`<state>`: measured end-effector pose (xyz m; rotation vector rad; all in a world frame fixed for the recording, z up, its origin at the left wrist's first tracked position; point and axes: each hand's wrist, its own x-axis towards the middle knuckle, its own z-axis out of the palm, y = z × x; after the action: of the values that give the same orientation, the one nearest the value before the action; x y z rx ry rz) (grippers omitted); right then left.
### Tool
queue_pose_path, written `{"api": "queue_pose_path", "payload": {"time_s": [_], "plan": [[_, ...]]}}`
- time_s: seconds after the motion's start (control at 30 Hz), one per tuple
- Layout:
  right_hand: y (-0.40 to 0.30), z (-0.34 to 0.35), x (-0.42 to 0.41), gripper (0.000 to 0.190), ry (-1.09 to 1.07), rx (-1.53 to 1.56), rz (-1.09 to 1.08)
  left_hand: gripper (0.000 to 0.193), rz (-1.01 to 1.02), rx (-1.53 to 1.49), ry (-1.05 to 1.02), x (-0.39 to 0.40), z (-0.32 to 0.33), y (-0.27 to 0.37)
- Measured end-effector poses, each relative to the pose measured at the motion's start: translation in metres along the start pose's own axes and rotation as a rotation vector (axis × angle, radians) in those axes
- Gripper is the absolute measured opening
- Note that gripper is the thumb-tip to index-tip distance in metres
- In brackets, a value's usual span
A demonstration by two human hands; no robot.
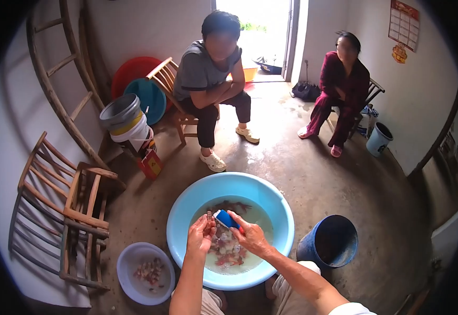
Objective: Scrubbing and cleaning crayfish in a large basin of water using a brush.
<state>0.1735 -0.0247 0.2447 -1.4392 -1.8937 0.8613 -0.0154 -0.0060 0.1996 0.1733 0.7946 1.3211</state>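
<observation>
Over a large light-blue plastic basin (182,197), my left hand (200,235) pinches a small crayfish (209,215), its ridged body showing above the fingertips. My right hand (252,237) grips a blue scrub brush (226,219) with white bristles and a red part near the palm. The bristles are close beside the crayfish; whether they touch it I cannot tell. Cloudy water fills the bottom of the basin. Reddish crayfish pieces (229,258) lie in that water, partly hidden by my hands.
A smaller lavender basin (124,271) holds crayfish pieces at left. A blue bucket (306,250) stands at right. One person (195,75) sits on a chair ahead, another person (341,86) farther right. Wooden chairs (69,220), a wooden ladder (55,94) and stacked buckets (120,114) line the left.
</observation>
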Motion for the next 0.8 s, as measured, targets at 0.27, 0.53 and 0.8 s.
{"api": "queue_pose_path", "payload": {"time_s": [0.27,0.53,0.8], "plan": [[-0.022,0.013,0.004,0.059,0.005,0.108,-0.098,0.011,0.091,0.128,-0.029,0.006,-0.026,-0.009],[0.014,0.012,-0.001,0.062,-0.097,-0.085,-0.141,0.009,0.220,-0.005,0.005,0.001,-0.012,0.004],[0.004,0.006,0.003,0.057,-0.066,0.137,0.096,0.011,0.089,0.059,0.070,-0.001,0.000,-0.012]]}}
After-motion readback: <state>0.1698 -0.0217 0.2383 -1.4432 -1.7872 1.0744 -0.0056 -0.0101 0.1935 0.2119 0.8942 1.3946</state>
